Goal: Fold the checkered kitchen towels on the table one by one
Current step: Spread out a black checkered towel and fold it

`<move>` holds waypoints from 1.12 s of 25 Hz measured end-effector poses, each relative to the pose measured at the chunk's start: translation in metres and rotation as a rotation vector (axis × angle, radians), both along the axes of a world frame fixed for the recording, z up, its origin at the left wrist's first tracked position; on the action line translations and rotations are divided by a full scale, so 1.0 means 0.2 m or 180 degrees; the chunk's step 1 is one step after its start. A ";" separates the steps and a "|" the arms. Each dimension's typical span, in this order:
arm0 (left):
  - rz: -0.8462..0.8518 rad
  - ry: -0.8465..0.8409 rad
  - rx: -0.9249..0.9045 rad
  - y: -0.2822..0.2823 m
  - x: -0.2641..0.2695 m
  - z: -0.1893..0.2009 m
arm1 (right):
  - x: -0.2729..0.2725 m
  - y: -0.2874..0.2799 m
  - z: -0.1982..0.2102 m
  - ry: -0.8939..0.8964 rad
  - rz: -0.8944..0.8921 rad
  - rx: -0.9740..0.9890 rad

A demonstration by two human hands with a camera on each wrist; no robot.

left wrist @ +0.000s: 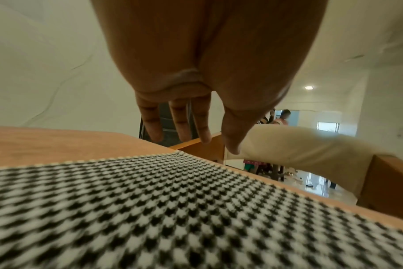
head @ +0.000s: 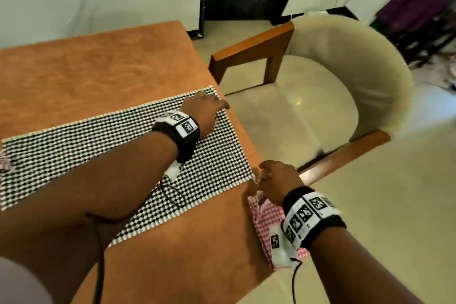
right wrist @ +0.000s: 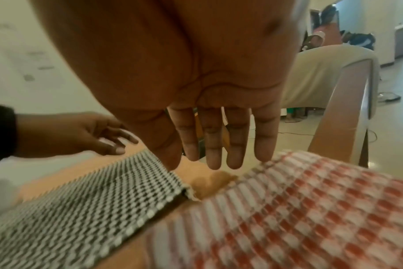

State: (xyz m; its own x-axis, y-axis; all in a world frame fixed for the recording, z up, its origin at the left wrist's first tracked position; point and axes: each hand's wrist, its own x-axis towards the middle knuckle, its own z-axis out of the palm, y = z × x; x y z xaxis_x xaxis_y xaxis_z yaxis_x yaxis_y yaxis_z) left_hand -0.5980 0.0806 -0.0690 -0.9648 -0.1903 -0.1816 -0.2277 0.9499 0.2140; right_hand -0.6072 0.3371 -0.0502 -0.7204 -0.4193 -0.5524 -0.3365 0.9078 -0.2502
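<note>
Black-and-white checkered kitchen towel (head: 118,153) lies flat on the orange-brown wooden counter (head: 98,64), long axis running from the counter's left side to its right edge. Its right short edge sits just inside the counter's right edge; its far right corner nearly reaches that edge. The far half of the counter is bare wood.

Left hand (head: 204,111) is over the towel's far right corner, fingers (left wrist: 179,125) straight and spread, holding nothing. The left wrist view shows a gap between fingertips and cloth. Right hand (head: 276,180) is at the towel's near right corner; fingers (right wrist: 214,145) extended and relaxed, gripping nothing. Whether the thumb touches the towel's edge, cannot tell.

A pink-and-white checkered cloth (head: 269,219), bunched, lies at the counter's right edge under the right wrist, just beside the black towel with a strip of bare wood between them; the right wrist view shows that gap clearly (right wrist: 207,183). A cream upholstered armchair with wooden arms (head: 333,81) stands close against the counter's right edge. The wrist views show distant figures in the room beyond, out of the head view.
</note>
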 end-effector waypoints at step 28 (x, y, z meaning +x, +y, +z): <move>-0.0381 -0.0287 -0.0924 -0.30 -0.33 -0.02 | 0.17 -0.07 -0.18 0.0566 -0.0554 -0.0642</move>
State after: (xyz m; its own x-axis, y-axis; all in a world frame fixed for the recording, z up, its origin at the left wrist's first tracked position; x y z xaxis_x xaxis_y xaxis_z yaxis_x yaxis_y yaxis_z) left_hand -0.6637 0.0208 -0.0728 -0.9659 -0.1329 -0.2222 -0.1164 0.9895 -0.0857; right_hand -0.5733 0.3237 -0.0858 -0.8688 -0.3694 -0.3297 -0.2350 0.8937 -0.3821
